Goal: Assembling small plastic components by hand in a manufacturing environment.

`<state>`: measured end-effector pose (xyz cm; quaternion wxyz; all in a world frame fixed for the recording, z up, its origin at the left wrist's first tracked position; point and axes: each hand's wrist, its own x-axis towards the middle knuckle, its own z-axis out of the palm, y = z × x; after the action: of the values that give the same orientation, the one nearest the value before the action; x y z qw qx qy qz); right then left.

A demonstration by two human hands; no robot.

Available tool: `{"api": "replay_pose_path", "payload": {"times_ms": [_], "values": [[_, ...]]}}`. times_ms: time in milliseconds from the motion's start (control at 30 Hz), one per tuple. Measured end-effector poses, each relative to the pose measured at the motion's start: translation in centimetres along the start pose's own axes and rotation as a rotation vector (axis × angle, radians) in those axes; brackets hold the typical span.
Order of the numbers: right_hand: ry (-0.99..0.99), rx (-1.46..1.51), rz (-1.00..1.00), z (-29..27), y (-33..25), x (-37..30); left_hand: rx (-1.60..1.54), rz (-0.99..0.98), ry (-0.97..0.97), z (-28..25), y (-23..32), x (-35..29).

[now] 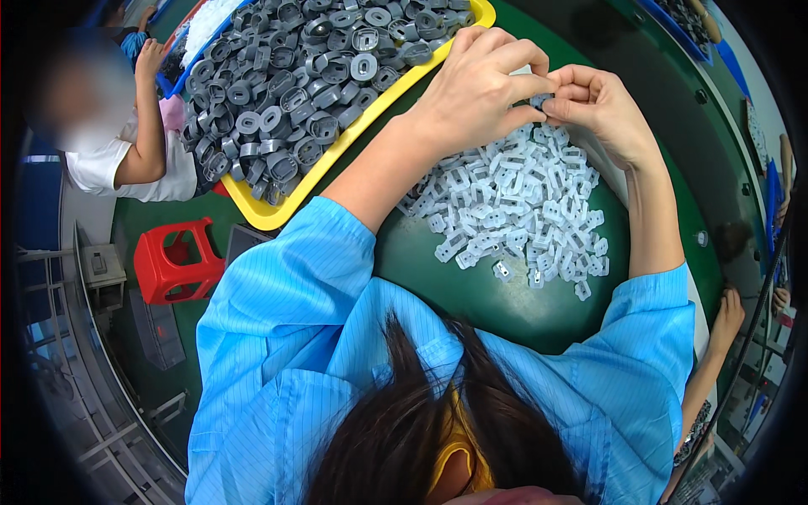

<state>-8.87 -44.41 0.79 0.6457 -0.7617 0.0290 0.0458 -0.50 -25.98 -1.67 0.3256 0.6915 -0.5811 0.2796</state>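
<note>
My left hand (492, 84) and my right hand (602, 109) meet above the far end of a heap of small translucent white plastic pieces (513, 202). Thumbs and fingers of both are pinched together around a small grey plastic part (539, 100), mostly hidden by the fingertips. Beyond my left forearm stands a yellow tray (268, 217) filled with dark grey oval plastic parts (295, 97), many with a hole through the middle. The white pieces lie loose on a green tabletop (438, 282), some scattered toward me.
At the left, another person (135, 151) in a white top sits near a blue bin (172, 84) with white contents. A red plastic stool (178, 261) stands on the floor below. Another person's arm (720, 337) shows at the right, beside the table edge.
</note>
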Motion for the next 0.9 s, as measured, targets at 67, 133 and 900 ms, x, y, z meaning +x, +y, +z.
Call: {"api": "replay_pose_path", "payload": {"times_ms": [67,133,900], "values": [[0.028,-0.044,-0.014,0.4,0.0,-0.1,0.005,0.016,-0.016,0.0,0.1,0.1],[0.05,-0.085,-0.028,0.8,0.0,-0.1,0.032,0.017,-0.014,0.2,0.2,0.0],[0.506,-0.393,0.035,-6.8,5.8,2.8,0.639,-0.47,-0.167,-9.5,-2.5,-3.2]]}}
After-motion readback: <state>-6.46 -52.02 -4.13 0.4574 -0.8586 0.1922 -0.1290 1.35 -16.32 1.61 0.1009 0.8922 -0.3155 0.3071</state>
